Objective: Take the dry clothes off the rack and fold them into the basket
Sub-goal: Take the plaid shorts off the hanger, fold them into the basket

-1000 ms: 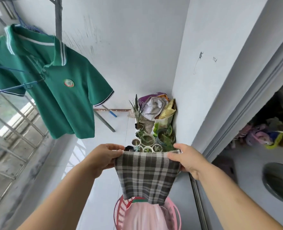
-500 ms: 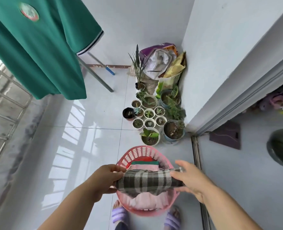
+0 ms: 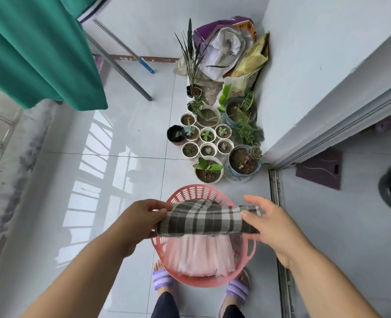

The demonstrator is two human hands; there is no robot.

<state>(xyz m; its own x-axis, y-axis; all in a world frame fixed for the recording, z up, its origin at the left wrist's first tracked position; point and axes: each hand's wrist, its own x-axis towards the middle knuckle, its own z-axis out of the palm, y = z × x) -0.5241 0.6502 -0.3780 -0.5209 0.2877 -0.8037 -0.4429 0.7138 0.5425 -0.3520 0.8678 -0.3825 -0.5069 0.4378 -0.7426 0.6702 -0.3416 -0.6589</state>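
Note:
A folded grey-and-white plaid cloth [image 3: 205,220] is stretched flat between both hands, just above the pink laundry basket [image 3: 196,193] on the floor at my feet. My left hand [image 3: 141,220] grips its left end, fingers curled over the edge. My right hand [image 3: 266,220] pinches its right end between thumb and fingers. Inside the basket lies a pale pink pleated garment [image 3: 200,255], partly hidden by the plaid cloth. A green polo shirt [image 3: 36,51] hangs at the upper left; its top is out of view.
Several potted plants [image 3: 215,138] crowd the floor just beyond the basket, with bags [image 3: 231,47] piled in the corner behind them. A grey rack leg [image 3: 121,65] slants across the tiles. A sliding-door track [image 3: 279,226] runs along the right; a window grille stands at left.
The view has tilted down from the hanging shirt to the floor. The plaid cloth, which hung full length from both hands, is now folded short and held low over the basket.

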